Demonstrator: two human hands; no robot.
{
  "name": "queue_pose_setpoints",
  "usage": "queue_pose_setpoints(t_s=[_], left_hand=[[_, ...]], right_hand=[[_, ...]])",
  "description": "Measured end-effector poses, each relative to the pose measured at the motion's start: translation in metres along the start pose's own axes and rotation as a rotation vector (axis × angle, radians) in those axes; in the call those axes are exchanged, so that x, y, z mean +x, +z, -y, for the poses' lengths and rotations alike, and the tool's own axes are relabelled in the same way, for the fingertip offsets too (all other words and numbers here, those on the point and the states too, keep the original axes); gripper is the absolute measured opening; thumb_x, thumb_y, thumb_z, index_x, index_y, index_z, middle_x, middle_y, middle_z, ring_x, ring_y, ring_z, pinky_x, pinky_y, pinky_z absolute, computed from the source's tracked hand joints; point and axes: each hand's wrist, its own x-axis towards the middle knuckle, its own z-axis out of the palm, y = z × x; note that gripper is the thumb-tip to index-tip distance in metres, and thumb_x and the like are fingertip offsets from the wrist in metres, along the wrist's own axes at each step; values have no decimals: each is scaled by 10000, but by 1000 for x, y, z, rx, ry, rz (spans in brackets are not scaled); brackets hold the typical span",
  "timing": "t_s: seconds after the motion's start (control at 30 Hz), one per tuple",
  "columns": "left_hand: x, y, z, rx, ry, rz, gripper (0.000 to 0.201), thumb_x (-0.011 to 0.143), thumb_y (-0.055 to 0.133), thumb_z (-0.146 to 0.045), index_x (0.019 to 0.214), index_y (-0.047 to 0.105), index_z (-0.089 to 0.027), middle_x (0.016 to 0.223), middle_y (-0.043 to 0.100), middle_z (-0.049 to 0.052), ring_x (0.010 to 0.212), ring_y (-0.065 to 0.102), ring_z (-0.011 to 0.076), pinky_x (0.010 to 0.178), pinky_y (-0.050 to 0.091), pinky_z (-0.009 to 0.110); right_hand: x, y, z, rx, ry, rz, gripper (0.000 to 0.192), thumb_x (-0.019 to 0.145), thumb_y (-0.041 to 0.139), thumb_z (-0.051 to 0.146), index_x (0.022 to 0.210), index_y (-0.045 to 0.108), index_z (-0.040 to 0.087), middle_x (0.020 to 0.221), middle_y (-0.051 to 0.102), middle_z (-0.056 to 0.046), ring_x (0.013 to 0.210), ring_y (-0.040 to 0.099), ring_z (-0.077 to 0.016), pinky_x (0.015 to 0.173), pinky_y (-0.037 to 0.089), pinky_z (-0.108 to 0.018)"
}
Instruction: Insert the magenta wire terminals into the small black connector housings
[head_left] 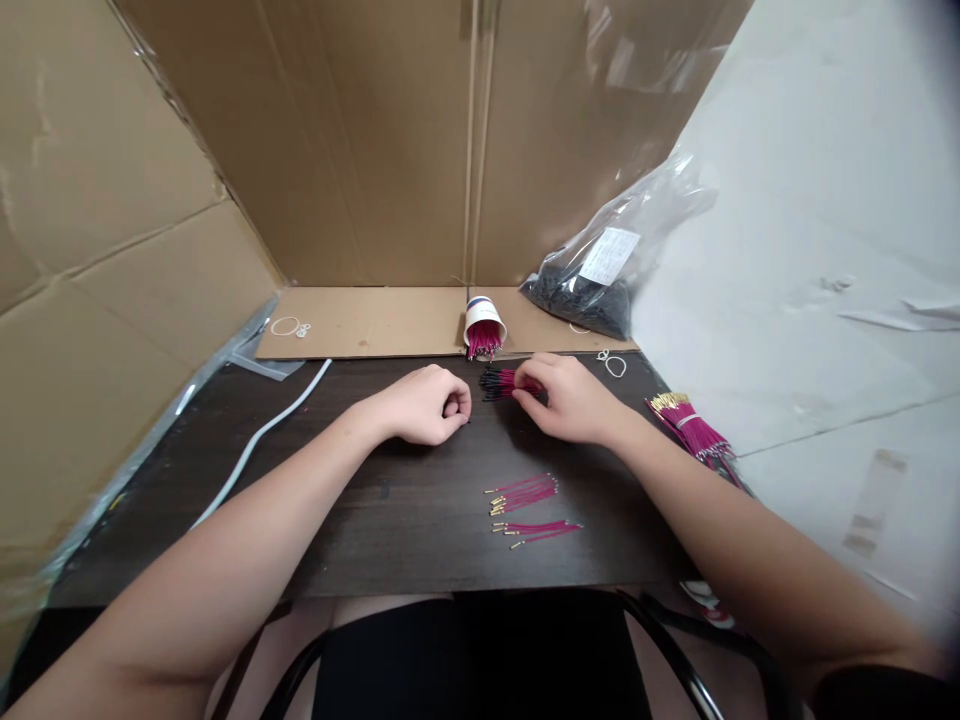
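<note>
Dark brown wood is the surface of the table [420, 540] that I see in the head view, and brown cardboard walls [337, 140] stand behind it and at the left. My left hand [427, 405] rests on the table with the fingers curled in to a loose fist; I cannot tell if something small is inside it. My right hand [570, 400] lies just beside it, a little apart, and its fingertips are pinched on a small bunch of magenta wires with black ends [501, 381], which lies on the table between the two hands, near the far edge. Just behind this bunch a white paper cup with a blue stripe [482, 322] lies tipped over on a flat cardboard sheet [375, 322], and more magenta wires stick out of its mouth toward me. Nearer to me, two small loose groups of magenta wires with gold tips [529, 508] lie on the table, well apart from the hands. At the right edge of the table a thick tied bundle of magenta wires [694, 430] rests near my right forearm. A clear plastic bag of small black parts with a white label [600, 270] leans in the far right corner. A white cable [259, 435] runs across the left part of the table.
</note>
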Motion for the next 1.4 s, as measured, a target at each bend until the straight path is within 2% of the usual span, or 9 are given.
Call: queue_pose_setpoints(t_s=[0.13, 0.33, 0.47, 0.63, 0.83, 0.97, 1.1, 1.23, 1.4], left_hand=[[1, 4, -1, 33, 8, -5, 67, 786, 666, -215, 797, 733, -207, 722, 665, 16, 588, 532, 148, 613, 386, 320], [3, 9, -4, 42, -7, -17, 58, 823, 668, -241, 837, 707, -201, 774, 677, 17, 637, 547, 152, 641, 386, 317], [5, 16, -5, -59, -19, -86, 88, 878, 662, -265, 896, 708, -192, 815, 688, 27, 667, 559, 152, 650, 403, 305], [11, 32, -3, -239, -53, -219, 136, 892, 692, -302, 934, 697, -173, 721, 609, 11, 613, 484, 133, 607, 403, 288], [15, 39, 1, -323, -48, -273, 194, 903, 738, -324, 991, 767, -154, 823, 711, 45, 702, 577, 149, 653, 451, 295], [16, 38, 0, -333, -39, -259, 235, 958, 713, -309, 1108, 819, -163, 929, 774, 69, 801, 662, 177, 728, 487, 318], [15, 36, -2, -288, -30, -266, 237, 1002, 666, -311, 1096, 838, -178, 1012, 795, 79, 856, 680, 194, 765, 492, 332], [16, 37, -2, -276, -42, -289, 204, 986, 682, -307, 1035, 819, -164, 941, 774, 64, 788, 635, 174, 737, 466, 317], [18, 39, -1, -318, -81, -311, 211, 974, 701, -323, 1033, 811, -153, 842, 739, 50, 688, 558, 149, 679, 431, 300]], right_hand=[[-3, -11, 15, -14, 3, 118, 85, 984, 712, 121, 912, 669, 133, 895, 629, -40, 790, 542, -166, 752, 371, -316], [-4, -15, 17, -14, 30, 329, 126, 949, 765, 105, 883, 665, 145, 872, 643, -23, 769, 535, -164, 705, 320, -323], [-4, -14, 18, -19, 38, 356, 139, 940, 803, 107, 920, 671, 144, 911, 654, -27, 813, 551, -170, 716, 326, -320], [-4, -18, 23, 98, -15, 372, 155, 896, 780, 33, 883, 670, 141, 887, 645, -8, 801, 549, -149, 736, 359, -299], [-4, -24, 39, 263, -68, 583, 254, 849, 984, 190, 900, 739, 149, 831, 621, 25, 711, 524, -115, 665, 365, -268], [-4, -22, 46, 296, -95, 658, 172, 895, 899, 61, 896, 752, 150, 783, 610, 31, 680, 511, -103, 654, 361, -247], [-6, -19, 52, 308, -61, 679, 172, 931, 759, -30, 893, 736, 136, 822, 656, 17, 687, 528, -104, 651, 357, -242], [-9, -16, 58, 213, -53, 646, 166, 917, 753, -13, 861, 690, 130, 821, 641, 6, 666, 484, -110, 635, 322, -259], [-8, -11, 60, 166, -108, 571, 144, 954, 749, 8, 911, 680, 127, 908, 652, -20, 785, 545, -139, 746, 396, -267]])
